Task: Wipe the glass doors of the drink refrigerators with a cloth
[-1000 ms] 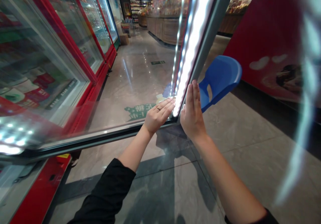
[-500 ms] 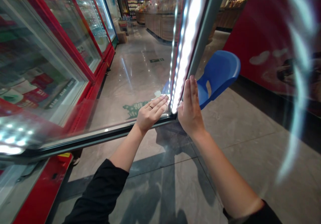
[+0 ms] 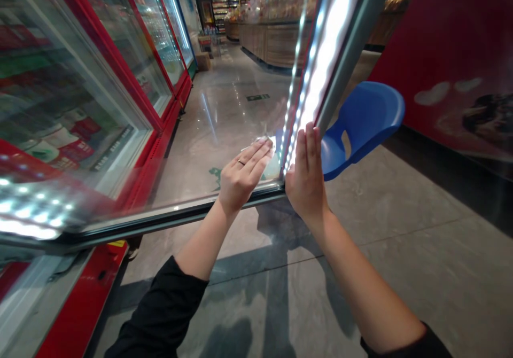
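Note:
My left hand (image 3: 240, 179) lies with straight fingers on the glass pane (image 3: 192, 173) of a swung-open cooler door, near its lower corner. Beneath the fingertips a thin white sheet, like a wipe or tissue (image 3: 273, 145), shows in part; the fingers press it to the glass. My right hand (image 3: 306, 179) rests with fingers straight and together along the door's outer edge frame (image 3: 348, 64), beside a bright light strip (image 3: 326, 53). The palm of my right hand is turned inward and hidden. A dark rail (image 3: 160, 220) runs along the door's bottom.
Behind the door edge stands a blue plastic chair (image 3: 371, 112). On the left is a row of red-framed coolers (image 3: 154, 115) with packaged goods inside. A red panel (image 3: 441, 43) stands at right. Wooden counters (image 3: 276, 43) are farther back across the tiled floor (image 3: 401, 256).
My left hand has slid slightly up the glass with the white sheet. My right hand stays against the door edge. The whole view has shifted a little, so things appear farther right.

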A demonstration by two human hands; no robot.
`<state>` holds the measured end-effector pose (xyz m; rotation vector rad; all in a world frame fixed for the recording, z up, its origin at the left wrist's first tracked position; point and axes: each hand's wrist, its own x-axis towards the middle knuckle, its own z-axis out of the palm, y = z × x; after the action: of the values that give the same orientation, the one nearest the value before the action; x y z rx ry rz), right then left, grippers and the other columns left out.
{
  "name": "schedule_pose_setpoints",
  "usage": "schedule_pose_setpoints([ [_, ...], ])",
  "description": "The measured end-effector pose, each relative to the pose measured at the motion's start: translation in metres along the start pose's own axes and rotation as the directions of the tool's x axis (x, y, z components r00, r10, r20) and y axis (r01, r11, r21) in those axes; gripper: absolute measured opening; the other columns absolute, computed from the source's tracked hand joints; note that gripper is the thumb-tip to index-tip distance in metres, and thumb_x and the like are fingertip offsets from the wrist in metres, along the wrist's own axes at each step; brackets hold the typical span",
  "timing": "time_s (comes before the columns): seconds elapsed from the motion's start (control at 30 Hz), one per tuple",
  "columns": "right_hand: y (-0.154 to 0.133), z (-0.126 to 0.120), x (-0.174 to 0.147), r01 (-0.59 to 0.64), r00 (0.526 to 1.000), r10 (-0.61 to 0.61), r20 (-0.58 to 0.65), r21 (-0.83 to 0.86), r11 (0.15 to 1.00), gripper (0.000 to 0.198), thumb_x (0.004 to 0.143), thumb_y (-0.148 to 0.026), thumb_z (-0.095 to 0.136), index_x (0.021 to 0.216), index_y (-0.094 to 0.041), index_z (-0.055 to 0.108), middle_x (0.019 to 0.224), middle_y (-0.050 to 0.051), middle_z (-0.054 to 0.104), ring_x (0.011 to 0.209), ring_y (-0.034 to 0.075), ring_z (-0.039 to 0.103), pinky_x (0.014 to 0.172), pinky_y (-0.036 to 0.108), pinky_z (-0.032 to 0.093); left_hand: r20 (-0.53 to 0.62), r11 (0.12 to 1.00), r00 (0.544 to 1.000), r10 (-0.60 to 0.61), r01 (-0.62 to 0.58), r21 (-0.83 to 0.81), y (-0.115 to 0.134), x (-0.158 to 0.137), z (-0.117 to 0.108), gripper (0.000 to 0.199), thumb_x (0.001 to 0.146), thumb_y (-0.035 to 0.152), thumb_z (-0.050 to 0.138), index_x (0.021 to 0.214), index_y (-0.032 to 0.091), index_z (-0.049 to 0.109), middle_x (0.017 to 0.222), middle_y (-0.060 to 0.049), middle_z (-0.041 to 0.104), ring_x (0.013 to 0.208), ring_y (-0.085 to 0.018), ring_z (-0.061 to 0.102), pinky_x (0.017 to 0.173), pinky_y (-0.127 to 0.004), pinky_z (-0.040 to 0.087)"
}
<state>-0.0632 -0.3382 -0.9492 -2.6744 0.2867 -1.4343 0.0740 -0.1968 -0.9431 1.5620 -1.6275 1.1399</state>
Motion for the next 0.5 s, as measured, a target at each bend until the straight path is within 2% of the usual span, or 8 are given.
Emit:
schedule_pose_setpoints([
  [0.07,-0.005,0.005,0.002,0.017,1.000,-0.017,0.012,0.001,1.000,0.105,0.099,-0.001,0.035,0.178,-0.039,-0.023,0.194,0.001,-0.001,0.178,0.028,0.003,0.142,0.068,0.024,-0.042,1.000,0.999,-0.012,0.012,0.012,0.002,0.010,0.003,0.043,0.114,0.005,0.051,0.153,0.015,0.064,0.153,-0.012,0.074,0.150,-0.023,0.066,0.124,-0.040,0.061],
  [0.13,-0.010,0.010,0.002,0.023,1.000,-0.024,0.017,0.008,1.000,0.103,0.101,-0.002,0.036,0.179,-0.037,-0.021,0.194,0.004,0.002,0.178,0.030,0.006,0.142,0.068,0.025,-0.033,1.000,0.999,0.025,-0.025,0.009,0.002,0.009,0.005,0.040,0.114,0.005,0.051,0.151,0.013,0.065,0.152,-0.012,0.075,0.149,-0.023,0.067,0.123,-0.038,0.062],
  [0.23,-0.015,0.016,0.000,0.024,1.000,-0.024,0.007,-0.007,1.000,0.101,0.101,0.002,0.033,0.180,-0.036,-0.017,0.193,0.007,0.012,0.178,0.028,0.012,0.142,0.065,0.028,0.044,0.994,0.993,0.111,-0.112,0.002,-0.005,-0.011,-0.002,0.036,0.114,0.007,0.053,0.147,0.011,0.067,0.150,-0.012,0.076,0.145,-0.023,0.070,0.121,-0.036,0.062],
  [0.33,-0.019,0.018,-0.002,0.019,1.000,-0.020,-0.008,-0.027,0.999,0.101,0.099,0.005,0.032,0.181,-0.035,-0.013,0.192,0.007,0.019,0.177,0.027,0.014,0.142,0.063,0.030,0.104,0.986,0.981,0.161,-0.164,0.018,-0.017,-0.030,-0.021,0.034,0.113,0.007,0.057,0.145,0.011,0.068,0.147,-0.012,0.078,0.140,-0.022,0.074,0.118,-0.033,0.063],
  [0.43,-0.025,0.019,-0.001,0.027,1.000,-0.027,-0.004,-0.007,1.000,0.103,0.097,0.007,0.031,0.181,-0.034,-0.012,0.192,0.006,0.016,0.178,0.027,0.012,0.142,0.063,0.030,0.096,0.994,0.991,0.097,-0.101,0.033,-0.024,-0.026,-0.033,0.040,0.113,0.006,0.057,0.151,0.013,0.066,0.150,-0.011,0.076,0.145,-0.023,0.071,0.122,-0.036,0.061],
  [0.5,-0.030,0.020,0.000,0.036,0.999,-0.036,0.007,0.014,0.999,0.104,0.097,0.007,0.033,0.181,-0.033,-0.012,0.193,0.006,0.013,0.178,0.028,0.011,0.142,0.063,0.030,0.041,0.999,0.999,0.034,-0.035,0.038,-0.023,-0.015,-0.029,0.043,0.113,0.006,0.056,0.155,0.014,0.063,0.153,-0.012,0.074,0.149,-0.023,0.067,0.125,-0.038,0.059],
])
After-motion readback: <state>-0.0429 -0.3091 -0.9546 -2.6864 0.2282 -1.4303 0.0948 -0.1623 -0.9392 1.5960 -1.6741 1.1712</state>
